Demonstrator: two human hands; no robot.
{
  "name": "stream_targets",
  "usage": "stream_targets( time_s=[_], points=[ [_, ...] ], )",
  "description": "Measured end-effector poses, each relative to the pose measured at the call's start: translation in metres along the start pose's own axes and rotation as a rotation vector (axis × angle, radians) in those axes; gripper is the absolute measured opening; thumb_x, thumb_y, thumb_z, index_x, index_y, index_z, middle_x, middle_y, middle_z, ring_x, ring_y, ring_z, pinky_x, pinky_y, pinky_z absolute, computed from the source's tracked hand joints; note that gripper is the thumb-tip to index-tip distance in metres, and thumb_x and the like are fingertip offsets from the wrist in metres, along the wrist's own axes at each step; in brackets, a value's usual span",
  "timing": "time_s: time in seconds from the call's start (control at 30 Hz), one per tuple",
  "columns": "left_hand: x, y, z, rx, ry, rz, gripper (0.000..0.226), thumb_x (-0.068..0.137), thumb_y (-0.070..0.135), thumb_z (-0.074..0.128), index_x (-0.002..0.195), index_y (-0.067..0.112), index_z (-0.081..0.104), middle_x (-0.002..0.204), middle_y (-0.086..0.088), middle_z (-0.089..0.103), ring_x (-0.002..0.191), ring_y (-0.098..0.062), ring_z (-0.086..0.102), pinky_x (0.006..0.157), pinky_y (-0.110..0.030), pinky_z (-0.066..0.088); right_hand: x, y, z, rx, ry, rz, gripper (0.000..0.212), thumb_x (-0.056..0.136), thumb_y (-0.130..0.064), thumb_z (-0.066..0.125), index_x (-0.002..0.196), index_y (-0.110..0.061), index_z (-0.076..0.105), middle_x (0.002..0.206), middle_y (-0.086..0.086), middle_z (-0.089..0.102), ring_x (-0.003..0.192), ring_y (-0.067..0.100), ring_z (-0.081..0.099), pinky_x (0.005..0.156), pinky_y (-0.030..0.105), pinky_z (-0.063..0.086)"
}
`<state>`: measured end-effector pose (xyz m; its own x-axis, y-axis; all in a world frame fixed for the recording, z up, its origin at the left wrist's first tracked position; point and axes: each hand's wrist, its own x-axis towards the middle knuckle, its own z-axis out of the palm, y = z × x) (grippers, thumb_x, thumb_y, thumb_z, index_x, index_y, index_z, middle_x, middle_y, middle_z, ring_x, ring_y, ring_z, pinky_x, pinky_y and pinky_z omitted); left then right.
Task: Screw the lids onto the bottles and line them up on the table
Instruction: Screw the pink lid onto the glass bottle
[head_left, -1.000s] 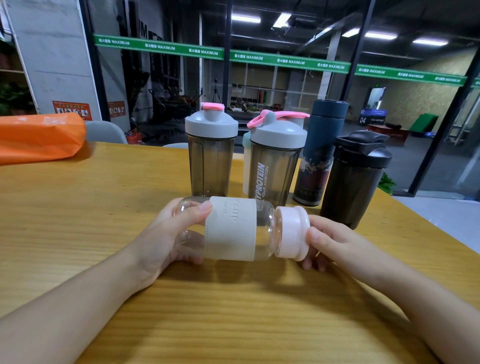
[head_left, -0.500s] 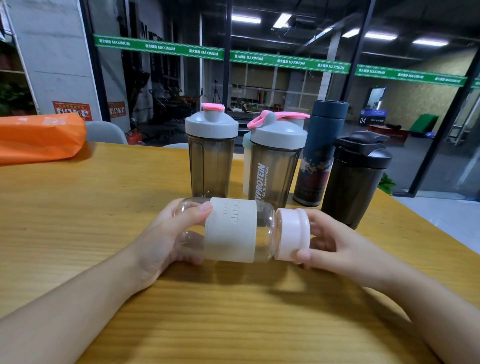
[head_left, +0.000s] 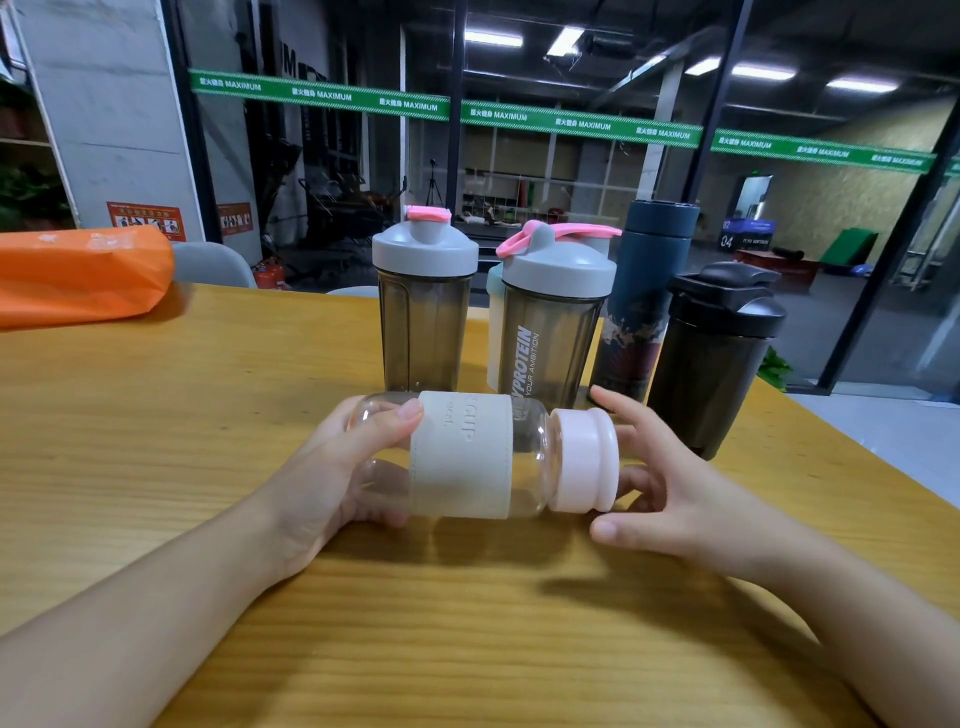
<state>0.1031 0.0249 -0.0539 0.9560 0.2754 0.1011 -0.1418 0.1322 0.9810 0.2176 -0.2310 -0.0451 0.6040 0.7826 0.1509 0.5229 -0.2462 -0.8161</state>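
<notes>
The left hand (head_left: 332, 467) grips the clear glass bottle (head_left: 462, 460) sideways over the bench (head_left: 156, 415). The right hand (head_left: 670, 488) is spread open just off its pink lid (head_left: 584, 460), likely mid-regrasp while tightening. Next: re-grip the lid and twist.

pale bottle (head_left: 494, 332): mostly hidden | orange bag (head_left: 78, 275): cut off left

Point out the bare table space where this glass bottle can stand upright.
Bare: wooden table between orange bag and grey shaker; also the near strip before both hands. Crowded: the far-right row through the black shaker.
</notes>
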Motion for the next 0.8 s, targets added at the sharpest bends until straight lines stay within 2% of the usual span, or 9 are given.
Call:
stream_targets(
  time_s=[0.1, 0.17, 0.27, 0.37, 0.43, 0.53, 0.63, 0.73, 0.8],
  points=[
    [0.0, 0.0, 0.0, 0.002, -0.001, -0.002, 0.075, 0.049, 0.051, 0.073, 0.111, 0.012, 0.056, 0.076, 0.002, 0.068, 0.054, -0.018, 0.061, 0.05, -0.034, 0.045, -0.001, -0.004, 0.001, -0.031, 0.025, -0.083, 0.098, 0.063, -0.027, 0.085, 0.129, -0.064, 0.022, 0.135, -0.022, 0.04, 0.094, 0.02, 0.065, 0.073, 0.03, 0.053],
    [0.0, 0.0, 0.0, 0.005, -0.002, -0.004, 0.075, 0.049, 0.051, 0.073, 0.11, 0.012, 0.056, 0.076, 0.002, 0.068, 0.054, -0.017, 0.061, 0.049, -0.034, 0.046, -0.001, -0.006, 0.0, -0.057, 0.036, -0.085, 0.093, 0.069, -0.015, 0.083, 0.124, -0.065, 0.027, 0.134, -0.021, 0.04, 0.092, 0.02, 0.065, 0.073, 0.033, 0.054],
    [-0.001, 0.0, 0.0, -0.003, 0.0, -0.006, 0.074, 0.048, 0.05, 0.073, 0.11, 0.012, 0.056, 0.076, 0.002, 0.068, 0.054, -0.018, 0.061, 0.045, -0.032, 0.047, -0.002, -0.006, -0.001, -0.04, 0.042, -0.074, 0.079, 0.064, -0.033, 0.081, 0.122, -0.061, 0.036, 0.128, -0.021, 0.047, 0.09, 0.023, 0.065, 0.068, 0.03, 0.052],
    [-0.001, 0.0, 0.0, 0.004, -0.007, -0.006, 0.076, 0.049, 0.05, 0.073, 0.111, 0.011, 0.056, 0.077, 0.001, 0.068, 0.054, -0.018, 0.06, 0.045, -0.032, 0.047, -0.003, -0.006, 0.0, 0.004, 0.039, -0.026, 0.069, 0.063, -0.048, 0.074, 0.125, -0.05, 0.043, 0.116, -0.013, 0.059, 0.081, 0.023, 0.066, 0.07, 0.032, 0.054],
    [0.0, 0.0, 0.0, 0.005, -0.01, -0.005, 0.074, 0.049, 0.05, 0.074, 0.11, 0.011, 0.056, 0.076, 0.001, 0.068, 0.053, -0.019, 0.058, 0.045, -0.032, 0.047, -0.002, -0.009, 0.001, 0.022, 0.031, 0.004, 0.063, 0.065, -0.056, 0.065, 0.123, -0.038, 0.05, 0.098, -0.008, 0.067, 0.069, 0.016, 0.063, 0.063, 0.023, 0.049],
    [-0.001, 0.0, 0.0, 0.007, -0.022, -0.002, 0.07, 0.048, 0.049, 0.074, 0.105, 0.012, 0.056, 0.073, 0.002, 0.068, 0.053, -0.019, 0.059, 0.045, -0.032, 0.047, -0.003, -0.016, 0.002, -0.051, 0.021, 0.035, 0.052, 0.067, -0.068, 0.045, 0.1, -0.03, 0.058, 0.072, -0.017, 0.067, 0.057, 0.009, 0.056, 0.052, 0.012, 0.038],
    [-0.002, 0.0, 0.0, 0.01, -0.031, -0.001, 0.067, 0.049, 0.048, 0.073, 0.103, 0.013, 0.056, 0.073, 0.002, 0.068, 0.053, -0.019, 0.06, 0.046, -0.033, 0.046, -0.003, -0.018, 0.002, -0.082, 0.012, 0.076, 0.052, 0.066, -0.072, 0.033, 0.08, -0.027, 0.055, 0.057, -0.019, 0.063, 0.048, 0.005, 0.049, 0.05, 0.02, 0.033],
    [-0.001, 0.0, 0.0, 0.017, -0.031, -0.001, 0.069, 0.049, 0.049, 0.073, 0.105, 0.013, 0.056, 0.075, 0.002, 0.069, 0.054, -0.019, 0.061, 0.047, -0.033, 0.046, -0.002, -0.014, 0.003, -0.061, 0.008, 0.093, 0.06, 0.063, -0.077, 0.038, 0.096, -0.03, 0.057, 0.064, -0.021, 0.065, 0.05, 0.004, 0.053, 0.051, 0.025, 0.035],
    [-0.001, 0.0, 0.0, 0.015, -0.021, -0.002, 0.073, 0.049, 0.05, 0.073, 0.108, 0.011, 0.056, 0.077, 0.001, 0.069, 0.055, -0.02, 0.06, 0.048, -0.034, 0.046, -0.001, -0.01, 0.003, -0.028, 0.014, 0.094, 0.086, 0.051, -0.085, 0.057, 0.123, -0.039, 0.045, 0.09, -0.023, 0.066, 0.064, 0.01, 0.063, 0.056, 0.027, 0.043]
  ],
)
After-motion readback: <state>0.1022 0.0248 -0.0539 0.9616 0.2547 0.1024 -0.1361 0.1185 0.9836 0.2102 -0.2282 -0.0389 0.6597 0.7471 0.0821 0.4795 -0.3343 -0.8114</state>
